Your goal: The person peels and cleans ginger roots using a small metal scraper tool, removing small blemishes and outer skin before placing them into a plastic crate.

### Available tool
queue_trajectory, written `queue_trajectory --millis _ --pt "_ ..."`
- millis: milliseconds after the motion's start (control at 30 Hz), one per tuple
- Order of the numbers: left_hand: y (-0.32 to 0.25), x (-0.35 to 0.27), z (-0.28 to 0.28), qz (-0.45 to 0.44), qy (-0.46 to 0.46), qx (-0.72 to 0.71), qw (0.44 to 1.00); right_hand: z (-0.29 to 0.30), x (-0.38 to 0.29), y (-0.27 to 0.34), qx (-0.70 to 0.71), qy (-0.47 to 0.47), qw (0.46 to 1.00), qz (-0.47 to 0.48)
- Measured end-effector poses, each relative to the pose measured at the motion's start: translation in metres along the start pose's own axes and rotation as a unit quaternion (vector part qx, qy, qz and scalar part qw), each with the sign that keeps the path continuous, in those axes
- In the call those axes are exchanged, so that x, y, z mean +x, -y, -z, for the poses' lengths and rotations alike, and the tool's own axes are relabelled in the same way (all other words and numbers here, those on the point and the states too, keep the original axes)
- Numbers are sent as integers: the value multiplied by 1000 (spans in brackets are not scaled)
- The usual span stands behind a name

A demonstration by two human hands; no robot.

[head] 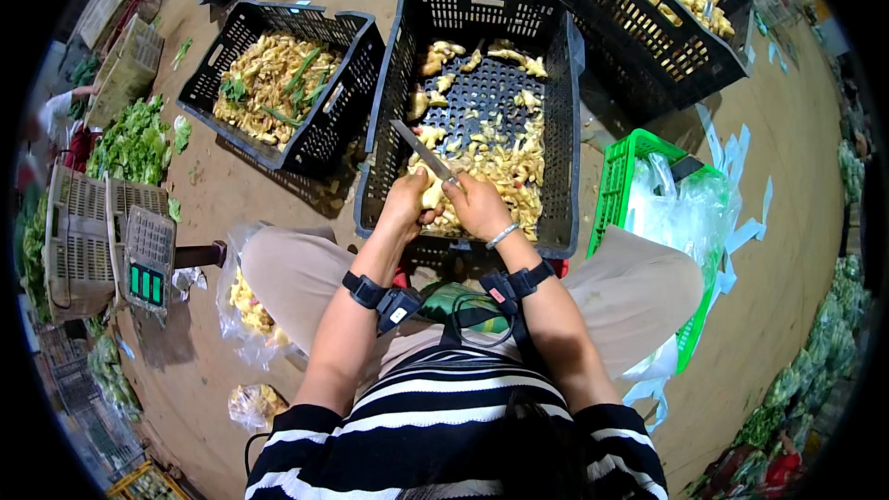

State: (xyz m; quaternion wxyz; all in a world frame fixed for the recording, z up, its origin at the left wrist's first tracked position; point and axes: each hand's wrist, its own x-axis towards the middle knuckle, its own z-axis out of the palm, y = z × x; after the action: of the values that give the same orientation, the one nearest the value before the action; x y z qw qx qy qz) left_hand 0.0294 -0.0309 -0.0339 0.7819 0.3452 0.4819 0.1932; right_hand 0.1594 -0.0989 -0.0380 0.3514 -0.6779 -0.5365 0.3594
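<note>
A knife (421, 151) is gripped in my right hand (478, 204), its blade angled up and to the left. My left hand (408, 200) holds a piece of ginger root (433, 196) close beside the knife handle. Both hands are over the near end of a black plastic crate (571, 173). Ginger scraps (510, 173) cover the near part of the crate's floor. Larger ginger roots (439, 55) lie towards its far end, where the perforated bottom shows. My fingers partly hide the held ginger and the knife handle.
On the left stands a black crate (278, 158) of ginger pieces with green leaves. Black crates (653, 62) holding ginger are stacked at upper right. A green crate (611, 173) with plastic bags is by my right knee. A digital scale (148, 257) and bagged ginger (251, 302) are at left.
</note>
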Motion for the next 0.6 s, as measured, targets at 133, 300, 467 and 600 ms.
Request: queue_trajectory --millis 133,300,467,600 --pt "6 3 -4 0 -35 -3 999 -12 1 -13 -71 -97 993 -13" --pt "10 7 -4 8 -76 -4 997 -14 1 -13 -100 -97 989 -50" --pt "13 8 5 -80 -93 37 992 -12 4 -21 -4 0 1000 -1" --pt "3 -2 -15 -126 -138 81 979 -25 8 -80 -106 -135 985 -24"
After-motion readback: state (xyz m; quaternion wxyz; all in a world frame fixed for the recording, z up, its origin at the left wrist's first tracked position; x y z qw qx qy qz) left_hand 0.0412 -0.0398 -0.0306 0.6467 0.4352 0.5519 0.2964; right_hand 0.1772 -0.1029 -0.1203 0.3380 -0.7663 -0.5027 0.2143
